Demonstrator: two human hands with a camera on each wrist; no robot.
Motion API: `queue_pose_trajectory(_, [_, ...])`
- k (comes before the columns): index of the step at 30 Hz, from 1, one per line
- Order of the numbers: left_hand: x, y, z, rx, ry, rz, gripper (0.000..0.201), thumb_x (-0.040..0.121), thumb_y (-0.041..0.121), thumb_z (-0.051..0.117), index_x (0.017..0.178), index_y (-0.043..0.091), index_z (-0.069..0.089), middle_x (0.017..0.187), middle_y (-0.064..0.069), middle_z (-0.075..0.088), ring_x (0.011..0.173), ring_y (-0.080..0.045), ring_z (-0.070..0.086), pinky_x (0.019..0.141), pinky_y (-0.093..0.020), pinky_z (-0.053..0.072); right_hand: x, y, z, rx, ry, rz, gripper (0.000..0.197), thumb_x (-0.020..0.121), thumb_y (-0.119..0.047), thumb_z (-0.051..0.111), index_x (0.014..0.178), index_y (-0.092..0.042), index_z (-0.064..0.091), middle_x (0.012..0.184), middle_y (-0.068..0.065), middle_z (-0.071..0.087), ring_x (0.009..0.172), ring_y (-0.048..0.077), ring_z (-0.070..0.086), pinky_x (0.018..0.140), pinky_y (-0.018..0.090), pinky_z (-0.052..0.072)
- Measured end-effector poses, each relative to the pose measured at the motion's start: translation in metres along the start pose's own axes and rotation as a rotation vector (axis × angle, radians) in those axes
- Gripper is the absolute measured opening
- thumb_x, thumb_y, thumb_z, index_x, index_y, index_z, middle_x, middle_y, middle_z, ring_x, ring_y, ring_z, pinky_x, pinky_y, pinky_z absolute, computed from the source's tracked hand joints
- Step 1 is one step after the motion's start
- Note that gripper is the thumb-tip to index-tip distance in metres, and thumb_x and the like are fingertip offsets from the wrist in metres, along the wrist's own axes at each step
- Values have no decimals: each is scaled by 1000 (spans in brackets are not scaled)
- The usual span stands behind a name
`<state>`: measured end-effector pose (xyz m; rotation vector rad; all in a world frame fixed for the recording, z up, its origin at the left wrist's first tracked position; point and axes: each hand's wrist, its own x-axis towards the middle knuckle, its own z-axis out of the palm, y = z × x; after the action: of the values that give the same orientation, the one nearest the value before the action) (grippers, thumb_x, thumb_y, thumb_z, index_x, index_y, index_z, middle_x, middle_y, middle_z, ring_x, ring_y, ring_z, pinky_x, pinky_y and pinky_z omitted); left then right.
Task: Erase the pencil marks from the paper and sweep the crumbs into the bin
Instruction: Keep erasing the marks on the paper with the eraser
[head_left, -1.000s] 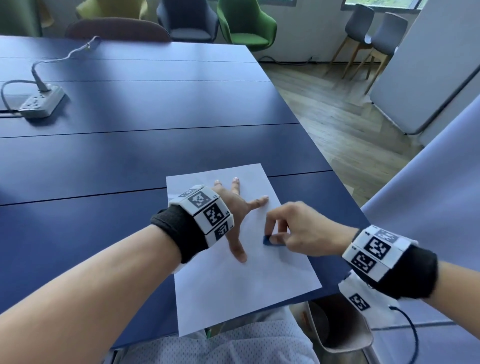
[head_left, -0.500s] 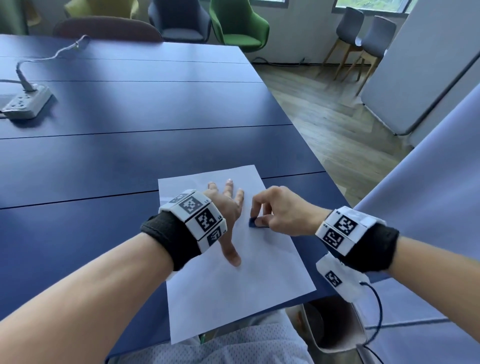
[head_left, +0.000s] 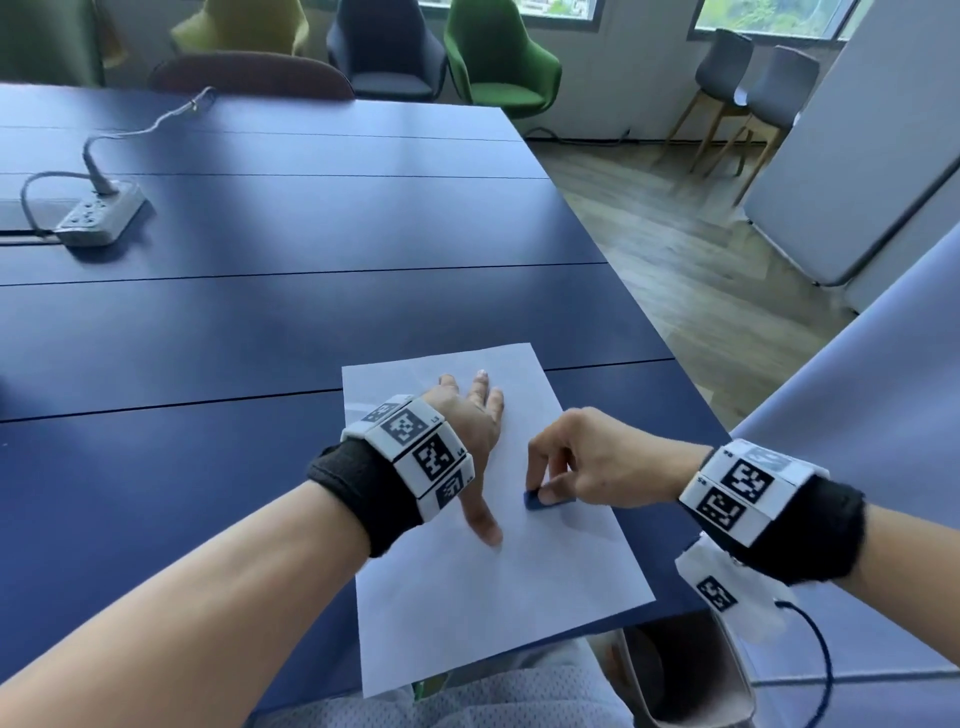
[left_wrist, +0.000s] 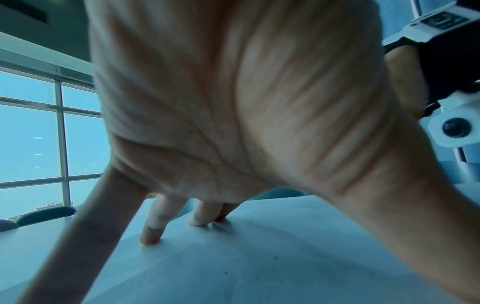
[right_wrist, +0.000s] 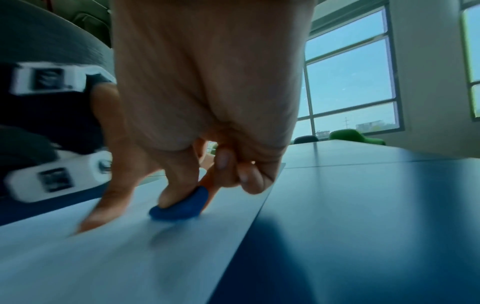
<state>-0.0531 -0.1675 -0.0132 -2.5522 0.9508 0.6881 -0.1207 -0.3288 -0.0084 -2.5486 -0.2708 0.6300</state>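
A white sheet of paper (head_left: 483, 597) lies near the front right corner of the blue table (head_left: 260, 322), its near end hanging over the edge. My left hand (head_left: 470, 426) presses flat on the sheet with fingers spread. My right hand (head_left: 576, 462) pinches a small blue eraser (head_left: 540, 501) between thumb and fingertips and holds it against the paper. In the right wrist view the eraser (right_wrist: 182, 207) sits flat under the thumb. Tiny dark crumbs (left_wrist: 275, 258) dot the paper (left_wrist: 259, 267) in the left wrist view. No pencil marks show clearly.
A grey power strip (head_left: 98, 213) with its cable lies at the far left of the table. Chairs (head_left: 498, 57) stand behind the far edge. A dark bin-like container (head_left: 685, 675) sits below the table's right front corner. A grey panel (head_left: 857, 156) stands at right.
My right hand has slid the eraser back toward me along the paper after pushing it farther up the sheet. My left hand stays pressed on the paper.
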Motion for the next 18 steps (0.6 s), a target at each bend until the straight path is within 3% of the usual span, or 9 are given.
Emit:
queue_pose_trajectory(2, [1, -1, 1, -4, 9, 10, 158, 42, 79, 78, 154, 10, -9, 163, -10, -11, 147, -43, 5, 113, -52, 31, 18, 1, -13, -14, 115, 19, 6, 81, -17, 72, 82, -22, 72, 68, -3, 62, 53, 4, 50, 52, 10, 38])
queue_pose_trajectory(6, [1, -4, 0, -16, 7, 29, 157, 42, 81, 76, 154, 12, -9, 163, -8, -12, 147, -42, 5, 114, -51, 29, 50, 11, -30, 6, 271, 67, 4, 80, -16, 72, 81, -20, 71, 67, -6, 60, 62, 7, 56, 65, 23, 44])
queue_pose_trajectory(8, [1, -4, 0, -4, 5, 29, 158, 42, 82, 75, 154, 12, -10, 163, -9, -12, 147, -42, 4, 115, -51, 28, 50, 13, -30, 29, 258, 70, 2, 81, -16, 72, 81, -18, 71, 66, -5, 60, 60, 8, 55, 64, 24, 44])
queue_pose_trajectory(12, [0, -1, -2, 22, 1, 17, 157, 46, 81, 75, 153, 7, -13, 162, -12, -14, 147, -43, 3, 116, -48, 26, 36, 10, -27, 20, 40, 29, 4, 80, -15, 73, 82, -19, 73, 63, -4, 61, 55, 6, 53, 57, 17, 43])
queue_pose_trajectory(16, [0, -2, -1, 4, -2, 21, 157, 45, 80, 76, 154, 9, -12, 162, -10, -14, 147, -42, 2, 116, -50, 27, 41, 13, -28, 53, 223, 55, 6, 81, -12, 71, 79, -17, 71, 64, -4, 60, 58, 9, 55, 62, 23, 46])
queue_pose_trajectory(18, [1, -3, 0, -1, 2, 22, 157, 43, 81, 76, 154, 10, -10, 163, -10, -13, 147, -42, 4, 115, -50, 28, 34, 10, -22, 47, 184, 42, 6, 81, -13, 71, 79, -18, 71, 63, -5, 59, 55, 6, 53, 58, 18, 44])
